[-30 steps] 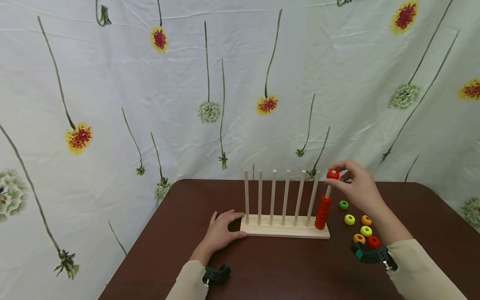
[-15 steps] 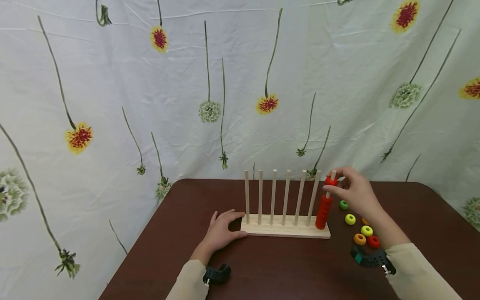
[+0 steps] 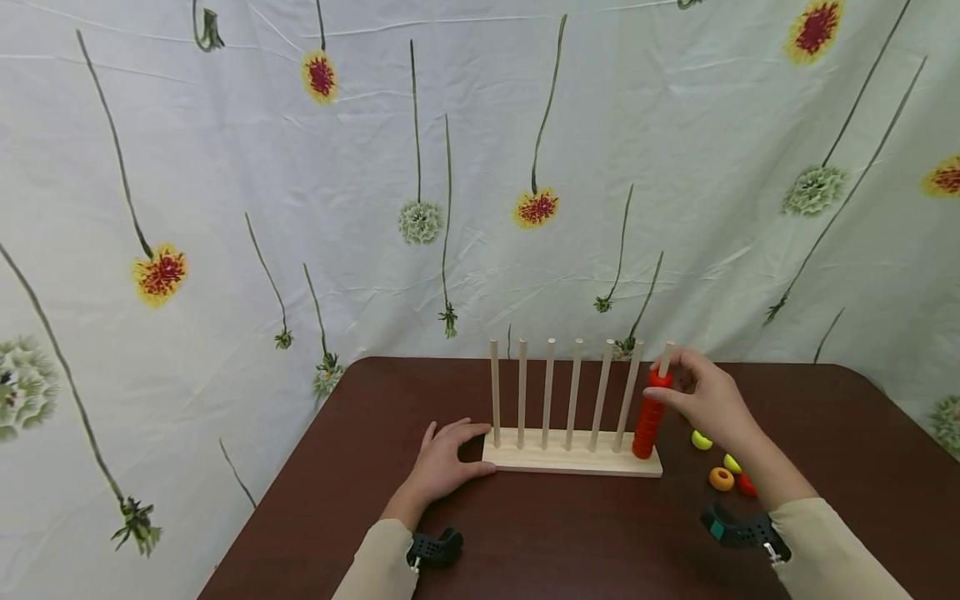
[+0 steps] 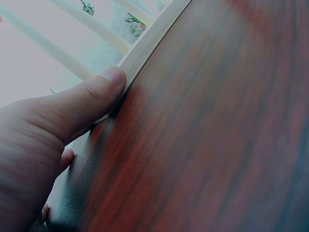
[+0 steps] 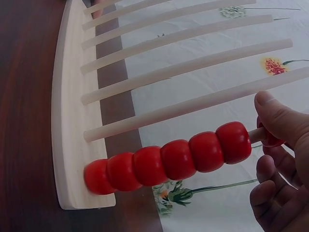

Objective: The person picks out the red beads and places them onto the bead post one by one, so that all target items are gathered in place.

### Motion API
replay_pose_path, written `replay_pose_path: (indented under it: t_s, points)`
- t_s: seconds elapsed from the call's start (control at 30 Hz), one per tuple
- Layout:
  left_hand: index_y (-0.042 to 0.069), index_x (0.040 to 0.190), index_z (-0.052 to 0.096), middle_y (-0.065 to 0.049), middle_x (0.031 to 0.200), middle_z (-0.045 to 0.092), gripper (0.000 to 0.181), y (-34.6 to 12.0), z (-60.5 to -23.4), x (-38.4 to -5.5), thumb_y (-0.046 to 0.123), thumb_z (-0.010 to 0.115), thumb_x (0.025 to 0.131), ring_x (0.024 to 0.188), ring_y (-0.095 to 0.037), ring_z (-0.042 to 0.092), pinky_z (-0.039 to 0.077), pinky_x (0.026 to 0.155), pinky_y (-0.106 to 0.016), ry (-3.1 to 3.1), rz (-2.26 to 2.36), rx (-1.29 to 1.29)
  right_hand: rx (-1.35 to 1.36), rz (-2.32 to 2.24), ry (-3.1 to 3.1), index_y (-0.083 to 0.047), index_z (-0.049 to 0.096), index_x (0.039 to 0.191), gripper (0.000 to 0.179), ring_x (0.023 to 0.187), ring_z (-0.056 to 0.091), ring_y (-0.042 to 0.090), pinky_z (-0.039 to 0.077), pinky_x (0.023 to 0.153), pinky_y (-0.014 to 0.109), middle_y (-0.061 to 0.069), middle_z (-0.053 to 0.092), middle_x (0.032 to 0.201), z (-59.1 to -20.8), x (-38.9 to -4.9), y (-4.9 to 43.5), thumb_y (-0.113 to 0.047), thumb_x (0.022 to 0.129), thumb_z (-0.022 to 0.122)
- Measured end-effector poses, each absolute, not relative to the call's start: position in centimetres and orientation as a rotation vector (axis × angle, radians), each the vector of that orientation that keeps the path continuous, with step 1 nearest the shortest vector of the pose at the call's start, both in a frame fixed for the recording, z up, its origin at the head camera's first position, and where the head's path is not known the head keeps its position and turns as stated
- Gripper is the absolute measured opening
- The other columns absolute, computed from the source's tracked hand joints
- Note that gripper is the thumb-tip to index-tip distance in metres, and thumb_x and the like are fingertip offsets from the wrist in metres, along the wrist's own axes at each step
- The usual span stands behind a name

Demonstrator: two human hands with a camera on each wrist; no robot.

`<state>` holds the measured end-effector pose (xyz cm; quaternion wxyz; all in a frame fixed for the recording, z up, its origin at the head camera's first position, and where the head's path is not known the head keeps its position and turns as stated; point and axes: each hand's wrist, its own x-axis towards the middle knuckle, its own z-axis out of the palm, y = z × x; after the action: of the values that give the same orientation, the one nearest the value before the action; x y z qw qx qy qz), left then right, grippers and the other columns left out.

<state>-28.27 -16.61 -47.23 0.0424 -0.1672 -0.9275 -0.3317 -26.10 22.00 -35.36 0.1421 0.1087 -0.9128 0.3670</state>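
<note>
A light wooden peg rack [image 3: 570, 461] with a row of upright pegs stands on the dark table. My left hand [image 3: 441, 465] holds its left end, thumb [image 4: 108, 79] against the front edge and index finger behind. On the rightmost peg sits a stack of several red beads [image 5: 178, 158]. Above that stack, my right hand [image 3: 708, 402] pinches another red bead [image 3: 659, 379], threaded on the same peg. The right wrist view shows a short gap of bare peg between the held bead [image 5: 271, 139] and the stack; the thumb partly hides this bead.
Loose beads lie on the table right of the rack: an orange one [image 3: 721, 478], two yellow ones [image 3: 701, 441] and a red one [image 3: 746, 485], some partly covered by the right forearm. A flowered white cloth [image 3: 375, 167] hangs behind the table.
My right hand has moved down with the red bead, from the peg's top to just above the stack. The right forearm now covers more of the loose beads. My left hand stays put.
</note>
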Motion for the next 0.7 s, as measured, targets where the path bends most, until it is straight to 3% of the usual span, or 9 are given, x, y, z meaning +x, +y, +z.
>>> replay_pose_path:
  t_s: [0.3,0.7]
  points:
    - [0.023,0.136,0.064,-0.001,0.140,0.062,0.061,-16.7,-47.4,-28.4,0.042,0.082,0.081,0.145,-0.028,0.042,0.005,0.122,-0.067,-2.834,-1.000,-0.519,0.312,1.054,-2.632,-0.006,0.063,0.116,0.038,0.081,0.054,0.019,0.049,0.061,0.024,0.010,0.063,0.101,-36.3,-26.3,21.8,-0.026,0.088,0.078]
    - [0.021,0.136,0.063,-0.002,0.140,0.062,0.062,-16.7,-47.4,-28.4,0.043,0.081,0.081,0.145,-0.029,0.043,0.007,0.121,-0.068,-2.833,-0.986,-0.528,0.282,1.072,-2.613,-0.003,0.065,0.115,0.034,0.083,0.055,0.021,0.049,0.060,0.024,0.013,0.061,0.107,-37.5,-26.4,21.7,-0.021,0.090,0.076]
